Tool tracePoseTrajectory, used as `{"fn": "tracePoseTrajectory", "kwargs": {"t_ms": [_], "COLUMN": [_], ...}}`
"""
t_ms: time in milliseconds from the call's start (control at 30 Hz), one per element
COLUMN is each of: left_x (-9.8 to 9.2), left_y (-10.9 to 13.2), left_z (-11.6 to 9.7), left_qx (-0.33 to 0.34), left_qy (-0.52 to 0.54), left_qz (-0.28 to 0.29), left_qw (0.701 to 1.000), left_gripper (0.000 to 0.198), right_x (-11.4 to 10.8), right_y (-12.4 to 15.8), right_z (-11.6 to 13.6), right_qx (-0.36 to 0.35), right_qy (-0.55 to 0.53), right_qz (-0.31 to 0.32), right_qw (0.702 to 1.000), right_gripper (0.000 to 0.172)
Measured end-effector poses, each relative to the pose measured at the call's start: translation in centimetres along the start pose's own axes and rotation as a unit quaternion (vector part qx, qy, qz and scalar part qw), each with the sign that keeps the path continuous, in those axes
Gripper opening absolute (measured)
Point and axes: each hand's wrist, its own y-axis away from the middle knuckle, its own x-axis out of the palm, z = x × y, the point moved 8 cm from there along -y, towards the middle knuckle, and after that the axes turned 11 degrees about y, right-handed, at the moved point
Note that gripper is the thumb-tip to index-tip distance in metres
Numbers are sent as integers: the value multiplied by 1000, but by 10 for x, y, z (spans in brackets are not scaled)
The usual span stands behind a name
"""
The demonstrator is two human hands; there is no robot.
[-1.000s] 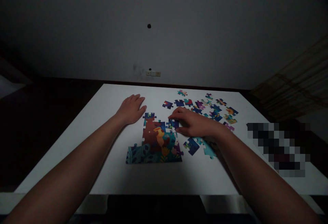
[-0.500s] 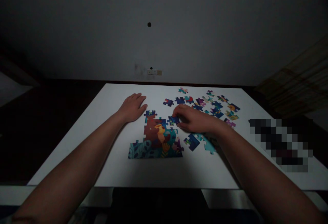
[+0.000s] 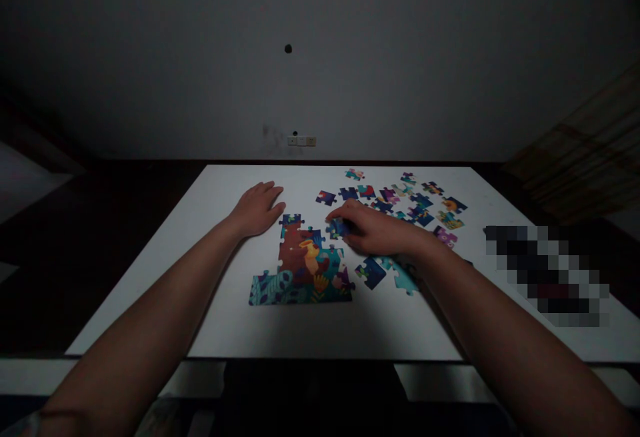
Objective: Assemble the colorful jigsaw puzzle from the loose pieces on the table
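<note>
My left hand (image 3: 257, 209) lies flat and open on the table, its fingers just above the top left of a partly joined jigsaw puzzle (image 3: 300, 270). The joined section shows a terracotta vase among teal and yellow leaves. My right hand (image 3: 375, 232) pinches a dark blue puzzle piece (image 3: 338, 228) at the section's upper right edge. Two loose pieces, one navy (image 3: 371, 272) and one teal (image 3: 404, 277), lie just below my right hand. Several other loose pieces (image 3: 400, 202) are scattered beyond it.
The pieces lie on a white table (image 3: 310, 330) whose far edge meets a dark floor. A pixelated patch (image 3: 547, 274) covers something at the right. A wall with a small switch plate (image 3: 301, 140) stands behind, and striped material (image 3: 575, 150) shows at the far right.
My right hand has shifted slightly up and left, carrying the dark blue piece with it. My left hand stays in place, and the view has shifted slightly.
</note>
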Motion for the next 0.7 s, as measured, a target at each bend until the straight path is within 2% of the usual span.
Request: {"fn": "tracePoseTrajectory", "kwargs": {"t_ms": [433,700], "left_x": [0,-7], "left_y": [-1,3], "left_z": [2,-17], "left_qx": [1,46], "left_qy": [6,42], "left_qz": [-7,-13], "left_qw": [1000,998], "left_gripper": [73,68], "right_x": [2,1], "right_y": [-2,-3], "right_z": [3,-4], "right_qx": [3,22], "right_qy": [18,-4], "right_qz": [3,-36], "right_qw": [1000,999], "right_gripper": [54,53]}}
